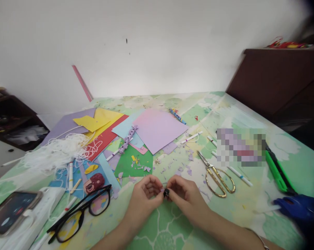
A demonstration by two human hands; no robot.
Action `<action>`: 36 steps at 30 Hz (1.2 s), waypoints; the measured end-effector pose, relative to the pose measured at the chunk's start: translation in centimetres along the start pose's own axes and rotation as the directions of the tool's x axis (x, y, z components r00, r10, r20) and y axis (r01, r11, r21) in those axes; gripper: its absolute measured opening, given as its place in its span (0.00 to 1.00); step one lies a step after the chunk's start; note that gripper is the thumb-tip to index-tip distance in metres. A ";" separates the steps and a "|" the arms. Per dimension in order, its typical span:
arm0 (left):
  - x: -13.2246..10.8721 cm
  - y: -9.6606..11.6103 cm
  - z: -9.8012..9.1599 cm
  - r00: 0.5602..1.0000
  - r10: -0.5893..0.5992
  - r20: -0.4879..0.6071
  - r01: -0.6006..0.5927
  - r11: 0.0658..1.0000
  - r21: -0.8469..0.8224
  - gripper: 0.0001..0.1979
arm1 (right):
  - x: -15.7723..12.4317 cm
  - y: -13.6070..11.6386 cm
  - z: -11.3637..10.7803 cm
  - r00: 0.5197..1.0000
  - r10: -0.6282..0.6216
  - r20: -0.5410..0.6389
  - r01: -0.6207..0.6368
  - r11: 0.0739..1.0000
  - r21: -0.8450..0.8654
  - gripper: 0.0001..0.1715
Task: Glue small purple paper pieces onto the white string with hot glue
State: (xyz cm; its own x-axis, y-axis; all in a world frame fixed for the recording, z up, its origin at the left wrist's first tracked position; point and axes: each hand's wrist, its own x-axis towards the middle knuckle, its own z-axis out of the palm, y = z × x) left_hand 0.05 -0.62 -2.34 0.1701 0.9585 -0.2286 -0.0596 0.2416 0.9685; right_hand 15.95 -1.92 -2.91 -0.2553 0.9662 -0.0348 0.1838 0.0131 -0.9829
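Both of my hands meet over the green patterned tablecloth at the bottom middle. A small black piece [166,192] sits between their fingertips; its exact kind is too small to make out. My left hand [146,194] is closed in a pinch at the left of the piece, fingers curled. From the other side, my right hand [184,194] pinches it between thumb and fingers. Gold-handled scissors [219,178] lie with blades partly apart, to the right of my right hand. Purple paper scraps [189,172] are scattered beyond my hands.
Eyeglasses [81,217], a phone [13,211] and a white power strip [46,211] lie at left, near tangled white string [55,152]. Coloured paper [159,130] spreads behind. At right are markers [240,175], a green cutter [278,172] and a blue tool [298,208].
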 end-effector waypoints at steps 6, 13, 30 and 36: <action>0.0 -0.3 0.0 1.000 0.010 0.012 -0.010 1.000 0.001 0.09 | -0.1 0.0 0.2 1.000 -0.025 -0.014 0.024 0.999 -0.023 0.08; 0.0 -0.2 0.0 0.999 -0.002 0.036 0.002 1.000 -0.003 0.09 | -0.1 0.5 0.2 0.999 -0.032 0.028 0.034 0.996 -0.079 0.13; -1.3 0.2 -0.1 0.986 0.130 0.105 -0.131 0.991 0.004 0.09 | -0.5 0.7 0.3 0.999 0.023 0.024 -0.023 1.000 0.007 0.15; -1.0 0.4 -0.6 0.951 0.294 -0.096 -0.277 0.948 0.156 0.04 | -0.7 0.7 0.5 0.999 0.044 -0.029 -0.041 0.994 0.097 0.12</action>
State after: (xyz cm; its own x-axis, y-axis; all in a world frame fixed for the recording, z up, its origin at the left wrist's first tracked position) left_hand -0.73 -1.37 -1.74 0.0496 0.9971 0.0577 0.0503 -0.0602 0.9969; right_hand 15.81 -2.74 -3.69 -0.2197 0.9729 -0.0727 0.1013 -0.0514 -0.9935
